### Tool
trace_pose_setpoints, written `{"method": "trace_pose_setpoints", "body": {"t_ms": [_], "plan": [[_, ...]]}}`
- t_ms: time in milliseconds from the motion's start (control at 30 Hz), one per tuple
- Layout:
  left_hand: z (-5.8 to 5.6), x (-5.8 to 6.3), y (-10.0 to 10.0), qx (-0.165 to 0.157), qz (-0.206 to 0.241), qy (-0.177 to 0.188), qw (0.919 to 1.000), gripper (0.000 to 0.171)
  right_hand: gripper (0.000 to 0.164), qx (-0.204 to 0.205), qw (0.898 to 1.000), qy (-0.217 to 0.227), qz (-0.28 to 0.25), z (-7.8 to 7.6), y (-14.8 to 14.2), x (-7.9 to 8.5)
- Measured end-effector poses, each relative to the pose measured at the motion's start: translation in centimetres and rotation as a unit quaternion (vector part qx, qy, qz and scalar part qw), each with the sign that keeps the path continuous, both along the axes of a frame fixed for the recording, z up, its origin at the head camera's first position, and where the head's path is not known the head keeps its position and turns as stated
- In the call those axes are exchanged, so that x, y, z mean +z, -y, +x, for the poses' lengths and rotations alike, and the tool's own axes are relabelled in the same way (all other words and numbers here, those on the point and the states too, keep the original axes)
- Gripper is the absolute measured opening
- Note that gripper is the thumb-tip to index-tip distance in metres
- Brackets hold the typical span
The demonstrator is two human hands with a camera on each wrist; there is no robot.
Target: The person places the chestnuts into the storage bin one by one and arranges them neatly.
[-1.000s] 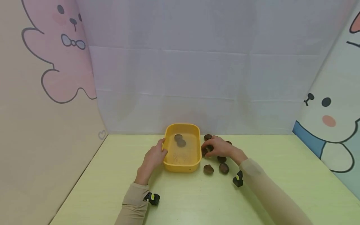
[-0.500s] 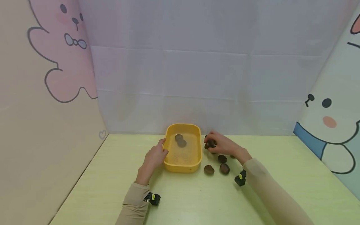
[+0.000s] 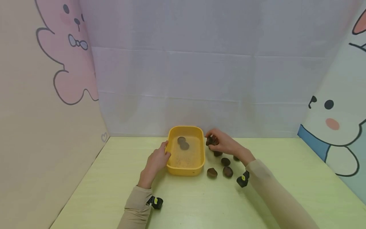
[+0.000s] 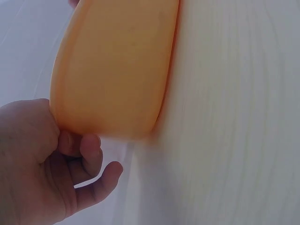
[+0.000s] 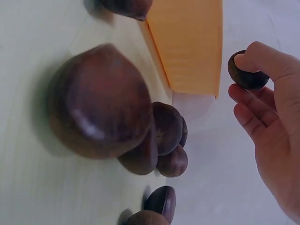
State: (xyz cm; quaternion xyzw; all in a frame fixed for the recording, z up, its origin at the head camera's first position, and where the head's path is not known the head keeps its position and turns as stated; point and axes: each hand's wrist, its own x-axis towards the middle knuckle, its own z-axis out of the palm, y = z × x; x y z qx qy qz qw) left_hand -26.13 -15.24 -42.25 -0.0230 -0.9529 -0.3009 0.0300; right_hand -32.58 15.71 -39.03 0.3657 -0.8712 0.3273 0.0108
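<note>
My left hand [image 3: 154,163] grips the left rim of a yellow plastic tray [image 3: 185,172], and in the left wrist view its fingers curl against the tray's end wall. Between thumb and fingers, my right hand [image 3: 227,145] pinches a dark brown chestnut [image 5: 248,77]. That hand is just outside the tray's right rim, above the table in the right wrist view. Two chestnuts [image 3: 184,146] lie together inside the tray, toward its far half.
Several loose chestnuts [image 3: 227,172] lie on the pale wooden table [image 3: 197,203] to the right of the tray, some partly under my right hand. A white curtain [image 3: 171,79] hangs right behind the tray, with cartoon-printed panels [image 3: 334,143] at both sides.
My right hand has taken a chestnut from the group and lifted it up, slightly away and to the left, close to the tray's right rim. My left hand stays on the tray.
</note>
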Motion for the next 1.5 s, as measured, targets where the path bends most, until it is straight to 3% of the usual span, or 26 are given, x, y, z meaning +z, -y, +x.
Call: {"method": "trace_pose_setpoints", "body": {"t_ms": [267,500,733,933,1233,1500], "plan": [[0.1,-0.1,-0.3,0.0,-0.004,-0.009,0.9999,0.058,0.038,0.005,1.0,-0.008,0.013,0.1,1.8,1.4],[0.2,0.1,-0.3,0.003,-0.005,-0.009,0.9999,0.058,0.036,0.031,0.997,-0.05,0.054,-0.4,4.1,2.5],[0.1,-0.1,-0.5,0.001,-0.003,-0.008,1.0,0.058,0.038,0.05,0.993,-0.04,0.101,-1.1,6.0,3.3],[0.2,0.0,-0.7,-0.002,-0.002,-0.011,0.9999,0.058,0.039,0.068,0.987,-0.046,0.136,-1.8,7.3,3.1],[0.2,0.1,-0.7,0.0,-0.002,-0.009,1.0,0.057,0.027,0.122,0.976,-0.048,0.172,-2.7,9.8,1.9],[0.1,0.2,-0.7,0.003,-0.008,-0.005,0.9999,0.056,0.023,0.116,0.96,-0.009,0.253,-3.0,11.1,1.1]]}}
